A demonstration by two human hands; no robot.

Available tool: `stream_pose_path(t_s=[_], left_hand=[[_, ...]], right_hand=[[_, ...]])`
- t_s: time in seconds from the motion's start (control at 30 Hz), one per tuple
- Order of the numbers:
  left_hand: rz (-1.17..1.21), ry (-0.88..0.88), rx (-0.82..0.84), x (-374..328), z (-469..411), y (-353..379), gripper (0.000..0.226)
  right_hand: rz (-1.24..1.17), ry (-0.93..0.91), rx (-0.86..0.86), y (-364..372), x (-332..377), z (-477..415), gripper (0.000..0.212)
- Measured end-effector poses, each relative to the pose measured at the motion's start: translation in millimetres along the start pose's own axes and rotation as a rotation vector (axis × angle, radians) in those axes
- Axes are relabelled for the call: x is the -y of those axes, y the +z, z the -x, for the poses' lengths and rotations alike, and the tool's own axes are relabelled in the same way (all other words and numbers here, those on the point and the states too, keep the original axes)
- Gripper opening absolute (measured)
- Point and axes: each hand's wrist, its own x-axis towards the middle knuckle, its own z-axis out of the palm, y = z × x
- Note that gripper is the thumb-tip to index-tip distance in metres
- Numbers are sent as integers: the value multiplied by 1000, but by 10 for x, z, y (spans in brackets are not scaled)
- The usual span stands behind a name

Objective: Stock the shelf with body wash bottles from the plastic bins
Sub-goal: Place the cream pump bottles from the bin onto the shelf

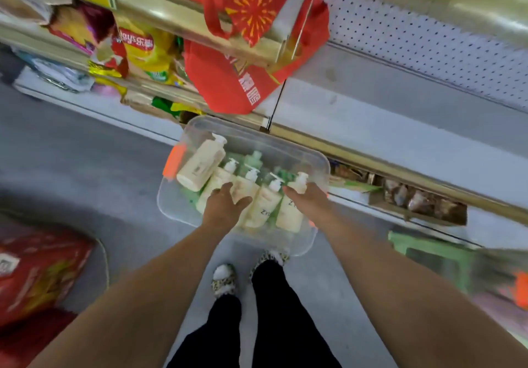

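Both hands over clear bin [314,164] on floor at 12 o'clock. Left hand [221,206] spread above cream bottles [264,202]; right hand [310,199] loose, unclosed. You grip bottle bodies, not pumps; empty shelf [400,104] at 2 o'clock.

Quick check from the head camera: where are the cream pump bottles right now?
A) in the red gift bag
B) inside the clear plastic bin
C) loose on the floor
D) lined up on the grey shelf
B: the cream pump bottles lie inside the clear plastic bin, with the left hand and right hand reaching in over them.
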Motion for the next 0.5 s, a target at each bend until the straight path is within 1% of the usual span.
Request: stream_pose_path(t_s=[0.13, 0.2, 0.27, 0.3, 0.33, 0.4, 0.43, 0.5], left_hand=[[0, -43, 4, 36, -131, 198, 70], [-13, -71, -13, 37, -179, 240, 74], [-43, -88, -28, 46, -245, 256, 76], [-47, -93, -35, 55, -275, 251, 76], [-43, -99, -41, 69, -312, 238, 75], [-44, -119, -41, 90, -384, 190, 73], [-48, -130, -38, 99, -416, 164, 73], [-62, -154, -35, 108, -455, 126, 74]], right_hand=[[-151, 70, -24, 111, -9, -247, 86], [-141, 83, -49, 133, -4, -316, 87], [-77, 76, -71, 114, -14, -419, 82], [-58, 84, -78, 88, 1, -433, 76], [-47, 99, -76, 60, -8, -469, 66], [-17, 124, -29, -9, 9, -491, 33], [5, 122, 7, -28, 22, -505, 29], [83, 111, 81, -44, 74, -545, 32]])
